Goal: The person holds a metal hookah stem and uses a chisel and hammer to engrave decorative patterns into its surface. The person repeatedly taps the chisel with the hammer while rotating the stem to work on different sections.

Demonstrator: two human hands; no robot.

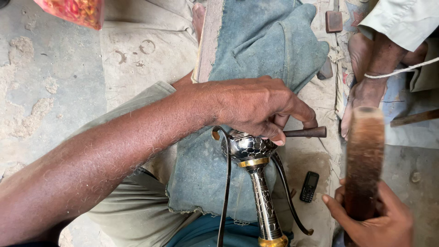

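Head view: left hand (258, 107) closed around a dark punch tool (305, 132), tip set on the bulb of an engraved metal vessel (256, 171) lying across the lap. Right hand (372, 219), right of the vessel, grips a wooden mallet (364, 160). Judged step: chasing; next needs a steady strike. Mobile phone (309, 186) just right of the vessel; blue cloth (256, 41) beneath; another person's foot (361, 98) near the mallet's swing.

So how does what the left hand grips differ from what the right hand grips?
The left hand pinches a thin dark metal punch, set level against the engraved metal vase. The right hand holds a thick brown wooden mallet, raised upright and clear of the vase. Both are hand tools.
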